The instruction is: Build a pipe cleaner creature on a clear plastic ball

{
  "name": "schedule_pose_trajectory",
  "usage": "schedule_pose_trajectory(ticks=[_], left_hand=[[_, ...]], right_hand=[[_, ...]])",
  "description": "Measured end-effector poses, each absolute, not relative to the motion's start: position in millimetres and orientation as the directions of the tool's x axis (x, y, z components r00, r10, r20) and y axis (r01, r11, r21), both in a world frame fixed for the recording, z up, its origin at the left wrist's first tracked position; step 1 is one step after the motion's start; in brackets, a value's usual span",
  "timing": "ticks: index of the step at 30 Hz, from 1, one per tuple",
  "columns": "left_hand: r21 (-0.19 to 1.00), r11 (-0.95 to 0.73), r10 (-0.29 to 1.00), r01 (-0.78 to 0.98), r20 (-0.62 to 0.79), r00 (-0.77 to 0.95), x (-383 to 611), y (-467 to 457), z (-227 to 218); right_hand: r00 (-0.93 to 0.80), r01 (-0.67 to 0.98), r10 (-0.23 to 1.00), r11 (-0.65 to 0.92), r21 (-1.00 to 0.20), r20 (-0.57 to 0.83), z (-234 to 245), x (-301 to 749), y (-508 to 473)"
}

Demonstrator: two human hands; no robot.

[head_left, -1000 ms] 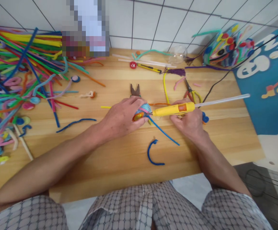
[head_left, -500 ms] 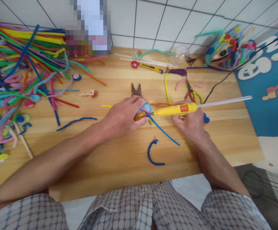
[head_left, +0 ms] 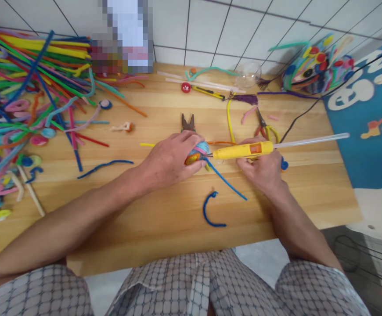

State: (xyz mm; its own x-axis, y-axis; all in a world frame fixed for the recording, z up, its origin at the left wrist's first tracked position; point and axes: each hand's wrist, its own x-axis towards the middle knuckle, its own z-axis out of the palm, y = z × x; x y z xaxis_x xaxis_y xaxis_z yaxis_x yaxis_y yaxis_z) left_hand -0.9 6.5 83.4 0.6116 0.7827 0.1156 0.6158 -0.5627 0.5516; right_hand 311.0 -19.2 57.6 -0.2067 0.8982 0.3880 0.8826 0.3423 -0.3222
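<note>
My left hand [head_left: 174, 157] is closed around a small ball wrapped in pipe cleaners [head_left: 203, 148], in light blue, pink and orange; fingers cover much of it. A loose blue pipe cleaner [head_left: 226, 179] trails from its right side toward the lower right. My right hand [head_left: 260, 169] grips a yellow hot glue gun [head_left: 242, 151], with a clear glue stick [head_left: 312, 140] sticking out of its back end. The gun's metal nozzle meets the right side of the ball, at or very near the blue strand. Just beyond my left hand lie pliers [head_left: 188, 123], their jaws apart.
Heaps of coloured pipe cleaners [head_left: 52, 48] cover the left side. Scissors [head_left: 266, 127], a yellow utility knife [head_left: 208, 92] and a purple tassel [head_left: 246, 99] lie farther back. A curved dark-blue pipe cleaner [head_left: 205, 210] lies in front. A black cord [head_left: 298, 116] crosses the right.
The glue gun has shifted very slightly to the right, its nozzle still at the ball. Both hands keep their grips, and the rest of the scene looks the same.
</note>
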Motion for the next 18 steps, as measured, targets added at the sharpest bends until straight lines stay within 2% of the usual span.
schedule_pose_trajectory(ticks=[11, 18], left_hand=[[0.554, -0.567, 0.78, 0.61, 0.122, 0.614, -1.2, 6.5, 83.4], [0.559, -0.558, 0.782, 0.614, 0.107, 0.614, -0.9, 6.6, 85.1]], right_hand=[[-0.218, 0.868, 0.876, 0.376, -0.324, 0.431, 60.7, 308.5, -19.0], [-0.191, 0.89, 0.906, 0.322, -0.323, 0.378, 60.2, 310.0, -19.0]])
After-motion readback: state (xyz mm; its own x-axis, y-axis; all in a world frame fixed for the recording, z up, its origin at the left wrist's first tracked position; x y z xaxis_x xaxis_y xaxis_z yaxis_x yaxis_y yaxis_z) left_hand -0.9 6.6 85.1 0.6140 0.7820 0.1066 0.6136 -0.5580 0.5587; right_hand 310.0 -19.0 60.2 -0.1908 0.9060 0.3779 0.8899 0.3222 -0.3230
